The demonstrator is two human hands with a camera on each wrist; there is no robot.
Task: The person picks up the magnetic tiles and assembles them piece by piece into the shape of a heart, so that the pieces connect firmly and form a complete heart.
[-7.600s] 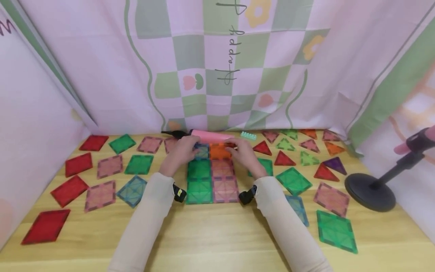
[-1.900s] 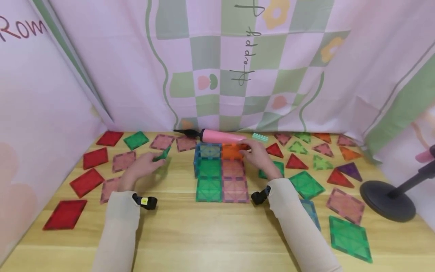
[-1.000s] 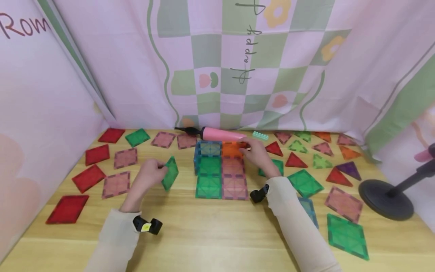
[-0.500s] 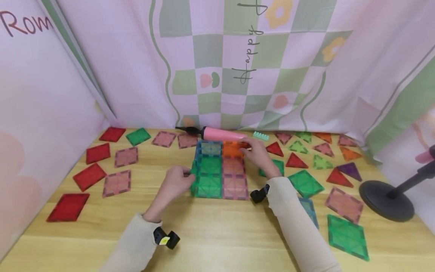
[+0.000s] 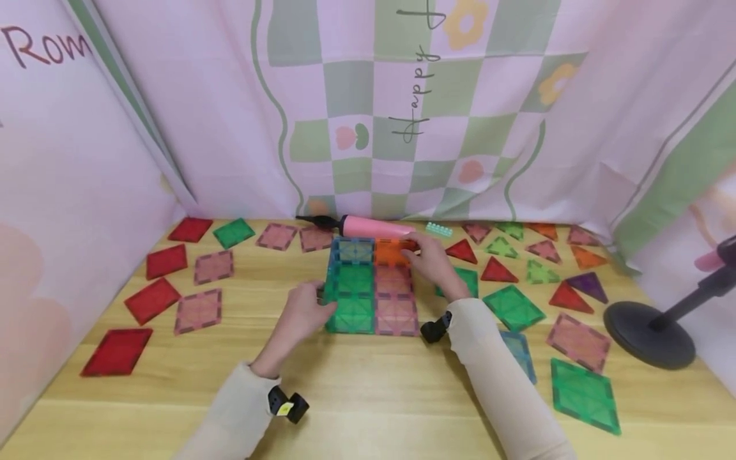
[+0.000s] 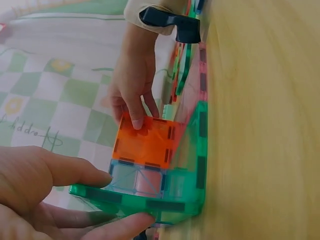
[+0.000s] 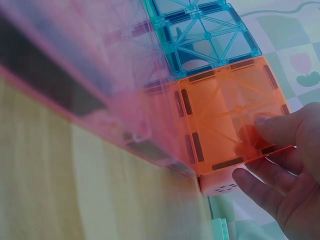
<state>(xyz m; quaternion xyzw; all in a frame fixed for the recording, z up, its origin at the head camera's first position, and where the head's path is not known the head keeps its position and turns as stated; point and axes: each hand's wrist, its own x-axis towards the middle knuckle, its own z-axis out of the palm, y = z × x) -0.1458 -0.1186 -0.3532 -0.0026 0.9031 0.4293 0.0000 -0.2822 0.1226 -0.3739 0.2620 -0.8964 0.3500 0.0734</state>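
Fingers (image 6: 82, 172) of the left hand (image 5: 303, 312) are clamped on an upright green tile (image 6: 135, 202), which stands along the left side of a small floor made of two flat green tiles (image 5: 355, 314) and two flat pink tiles (image 5: 397, 312). Those of the right hand (image 5: 430, 259) pinch the outer upper corner of an orange tile (image 7: 222, 115), thumb on its front face. That orange tile is upright at the back of the floor, touching an upright blue tile (image 7: 215, 37) beside it. All this sits between the bench's left and right edges, nearer its back edge. Just behind lies a pink cylinder (image 5: 376, 227) with a black nozzle, and a teal strip (image 5: 439, 229) is near it. Four red tiles (image 5: 117, 352) run along the left edge of the bench (image 5: 368, 402); coloured triangles (image 5: 499, 270) spread toward the back right corner, and a round black base (image 5: 650, 335) stands by the right edge.
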